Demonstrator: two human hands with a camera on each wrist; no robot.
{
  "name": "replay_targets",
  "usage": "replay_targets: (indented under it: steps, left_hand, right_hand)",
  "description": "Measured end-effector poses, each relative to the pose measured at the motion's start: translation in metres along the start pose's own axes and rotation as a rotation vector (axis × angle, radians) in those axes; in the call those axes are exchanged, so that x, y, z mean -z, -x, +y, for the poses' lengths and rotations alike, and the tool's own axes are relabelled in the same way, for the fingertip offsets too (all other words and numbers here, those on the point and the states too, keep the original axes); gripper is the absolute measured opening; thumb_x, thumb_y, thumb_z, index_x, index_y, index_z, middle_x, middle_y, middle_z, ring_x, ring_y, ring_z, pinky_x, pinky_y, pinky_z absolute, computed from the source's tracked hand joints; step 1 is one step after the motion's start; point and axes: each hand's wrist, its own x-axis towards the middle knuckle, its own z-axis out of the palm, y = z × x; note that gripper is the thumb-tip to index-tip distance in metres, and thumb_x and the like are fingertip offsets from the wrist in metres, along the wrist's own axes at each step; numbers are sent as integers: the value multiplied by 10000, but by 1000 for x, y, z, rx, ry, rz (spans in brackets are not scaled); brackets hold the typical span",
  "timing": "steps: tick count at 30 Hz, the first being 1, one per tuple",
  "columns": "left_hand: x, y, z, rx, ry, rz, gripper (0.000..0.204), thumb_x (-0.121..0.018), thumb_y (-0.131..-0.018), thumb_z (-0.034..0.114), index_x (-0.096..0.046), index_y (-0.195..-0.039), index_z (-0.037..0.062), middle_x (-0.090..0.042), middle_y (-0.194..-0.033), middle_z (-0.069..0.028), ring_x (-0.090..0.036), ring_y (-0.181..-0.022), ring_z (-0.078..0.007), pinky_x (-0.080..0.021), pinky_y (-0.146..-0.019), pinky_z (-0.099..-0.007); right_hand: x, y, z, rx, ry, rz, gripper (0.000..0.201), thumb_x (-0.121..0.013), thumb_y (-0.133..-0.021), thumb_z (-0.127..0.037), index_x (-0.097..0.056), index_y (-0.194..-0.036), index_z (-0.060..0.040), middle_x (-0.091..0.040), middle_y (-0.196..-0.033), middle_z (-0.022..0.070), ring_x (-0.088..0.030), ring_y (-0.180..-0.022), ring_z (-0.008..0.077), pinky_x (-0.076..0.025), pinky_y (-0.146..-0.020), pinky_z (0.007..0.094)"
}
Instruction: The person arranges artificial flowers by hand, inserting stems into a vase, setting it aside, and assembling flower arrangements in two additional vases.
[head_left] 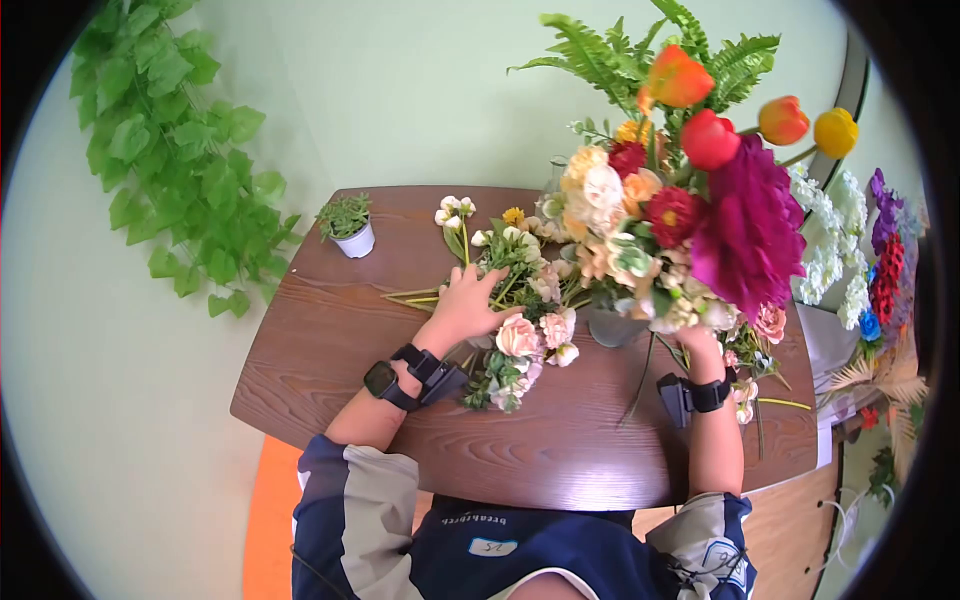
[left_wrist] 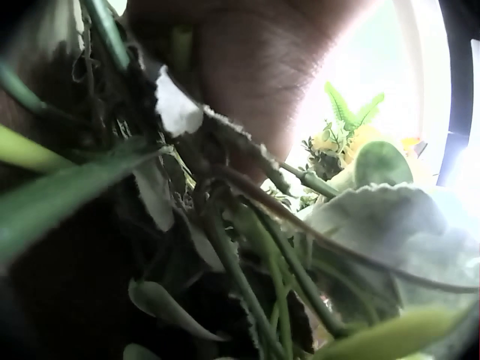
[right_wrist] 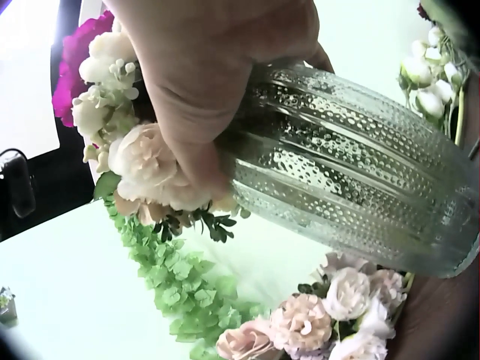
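Vase [right_wrist: 352, 169]: ribbed clear glass; we see it at the right half of the brown table [head_left: 300, 350], with the bouquet [head_left: 640, 200] in its mouth.
Right hand [right_wrist: 214, 79]: we see it gripping the vase near the mouth, thumb pressed to the glass, the other fingers mostly hidden from us.
Left hand [head_left: 468, 302]: fingers spread, touching the heap of loose flowers [head_left: 518, 336] left of the vase.
Potted plant [head_left: 352, 235]: we find it near the table's far left corner.
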Motion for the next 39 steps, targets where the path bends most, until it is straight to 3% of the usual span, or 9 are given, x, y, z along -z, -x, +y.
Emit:
replay_targets:
  steps: [5,9,10,15,19,23,26,30,39]
  left_hand:
    - [-9,9,29,-11,-65,-5,723,-647,-754,507,-435,-1343,143,-469,-1146,-195,-435,-1061,-355,-400,-886,-476]
    - [0,8,35,11,72,-32,668,-552,-831,519,-423,-1343,110,-453,-1206,-238,-419,-1163,-424,-388,-952,-462]
    - [-3,3,25,-38,114,54,631,-482,-870,533,-430,-1316,89,-451,-1192,-243,-490,-1054,-433,-422,-895,-515]
    - [20,-19,8,149,122,391,427,-616,-835,360,-455,-1050,28,-512,-1032,-228,-579,-828,-425,-475,-692,-481]
    - [-6,-51,-32,166,210,118,450,-707,-748,280,-508,-1031,-7,-639,-740,-199,-622,-758,-395,-504,-676,-432]
    - [-27,-67,-50,75,171,216,456,-736,-719,219,-532,-1042,-30,-639,-656,-176,-653,-689,-334,-519,-641,-383]
    - [-19,-63,-55,316,727,186,283,-685,-764,90,-566,-971,-59,-660,-702,-121,-573,-547,-103,-460,-486,-229]
    - [29,-50,-60,380,1313,-85,204,-598,-821,35,-547,-1003,-41,-663,-814,-128,-465,-473,-65,-395,-439,-182]
    - [137,3,16,-449,1397,578,238,-363,-1000,196,-504,-930,18,-607,-864,-187,-512,-589,-124,-415,-526,-190]
  right_hand:
    - [33,36,1,-17,20,15,375,-543,-877,-79,-495,-1247,-46,-555,-1195,90,-515,-1110,230,-389,-1001,328]
    - [41,26,4,-30,31,30,375,-541,-878,-80,-493,-1249,-46,-553,-1198,90,-513,-1112,230,-388,-1002,327]
    - [39,26,2,-31,36,37,375,-540,-878,-80,-492,-1249,-46,-552,-1198,90,-513,-1113,230,-388,-1002,327]
    - [36,29,-3,-39,61,93,376,-537,-880,-82,-490,-1251,-46,-550,-1202,91,-511,-1115,229,-387,-1003,327]
    - [30,23,-7,-45,80,129,376,-534,-882,-83,-488,-1253,-46,-548,-1204,91,-510,-1117,229,-386,-1004,327]
    - [19,-7,-14,-43,102,163,377,-531,-883,-84,-486,-1255,-46,-546,-1206,92,-508,-1119,229,-385,-1005,327]
    - [20,-3,-13,-51,104,187,377,-529,-884,-85,-484,-1256,-46,-544,-1208,92,-507,-1121,229,-384,-1006,327]
    - [13,-9,-13,-45,106,215,377,-527,-885,-86,-482,-1258,-46,-542,-1211,93,-505,-1123,229,-383,-1006,326]
    - [23,-6,-9,-2,106,253,378,-521,-889,-89,-477,-1262,-46,-537,-1216,94,-502,-1127,228,-381,-1008,326]
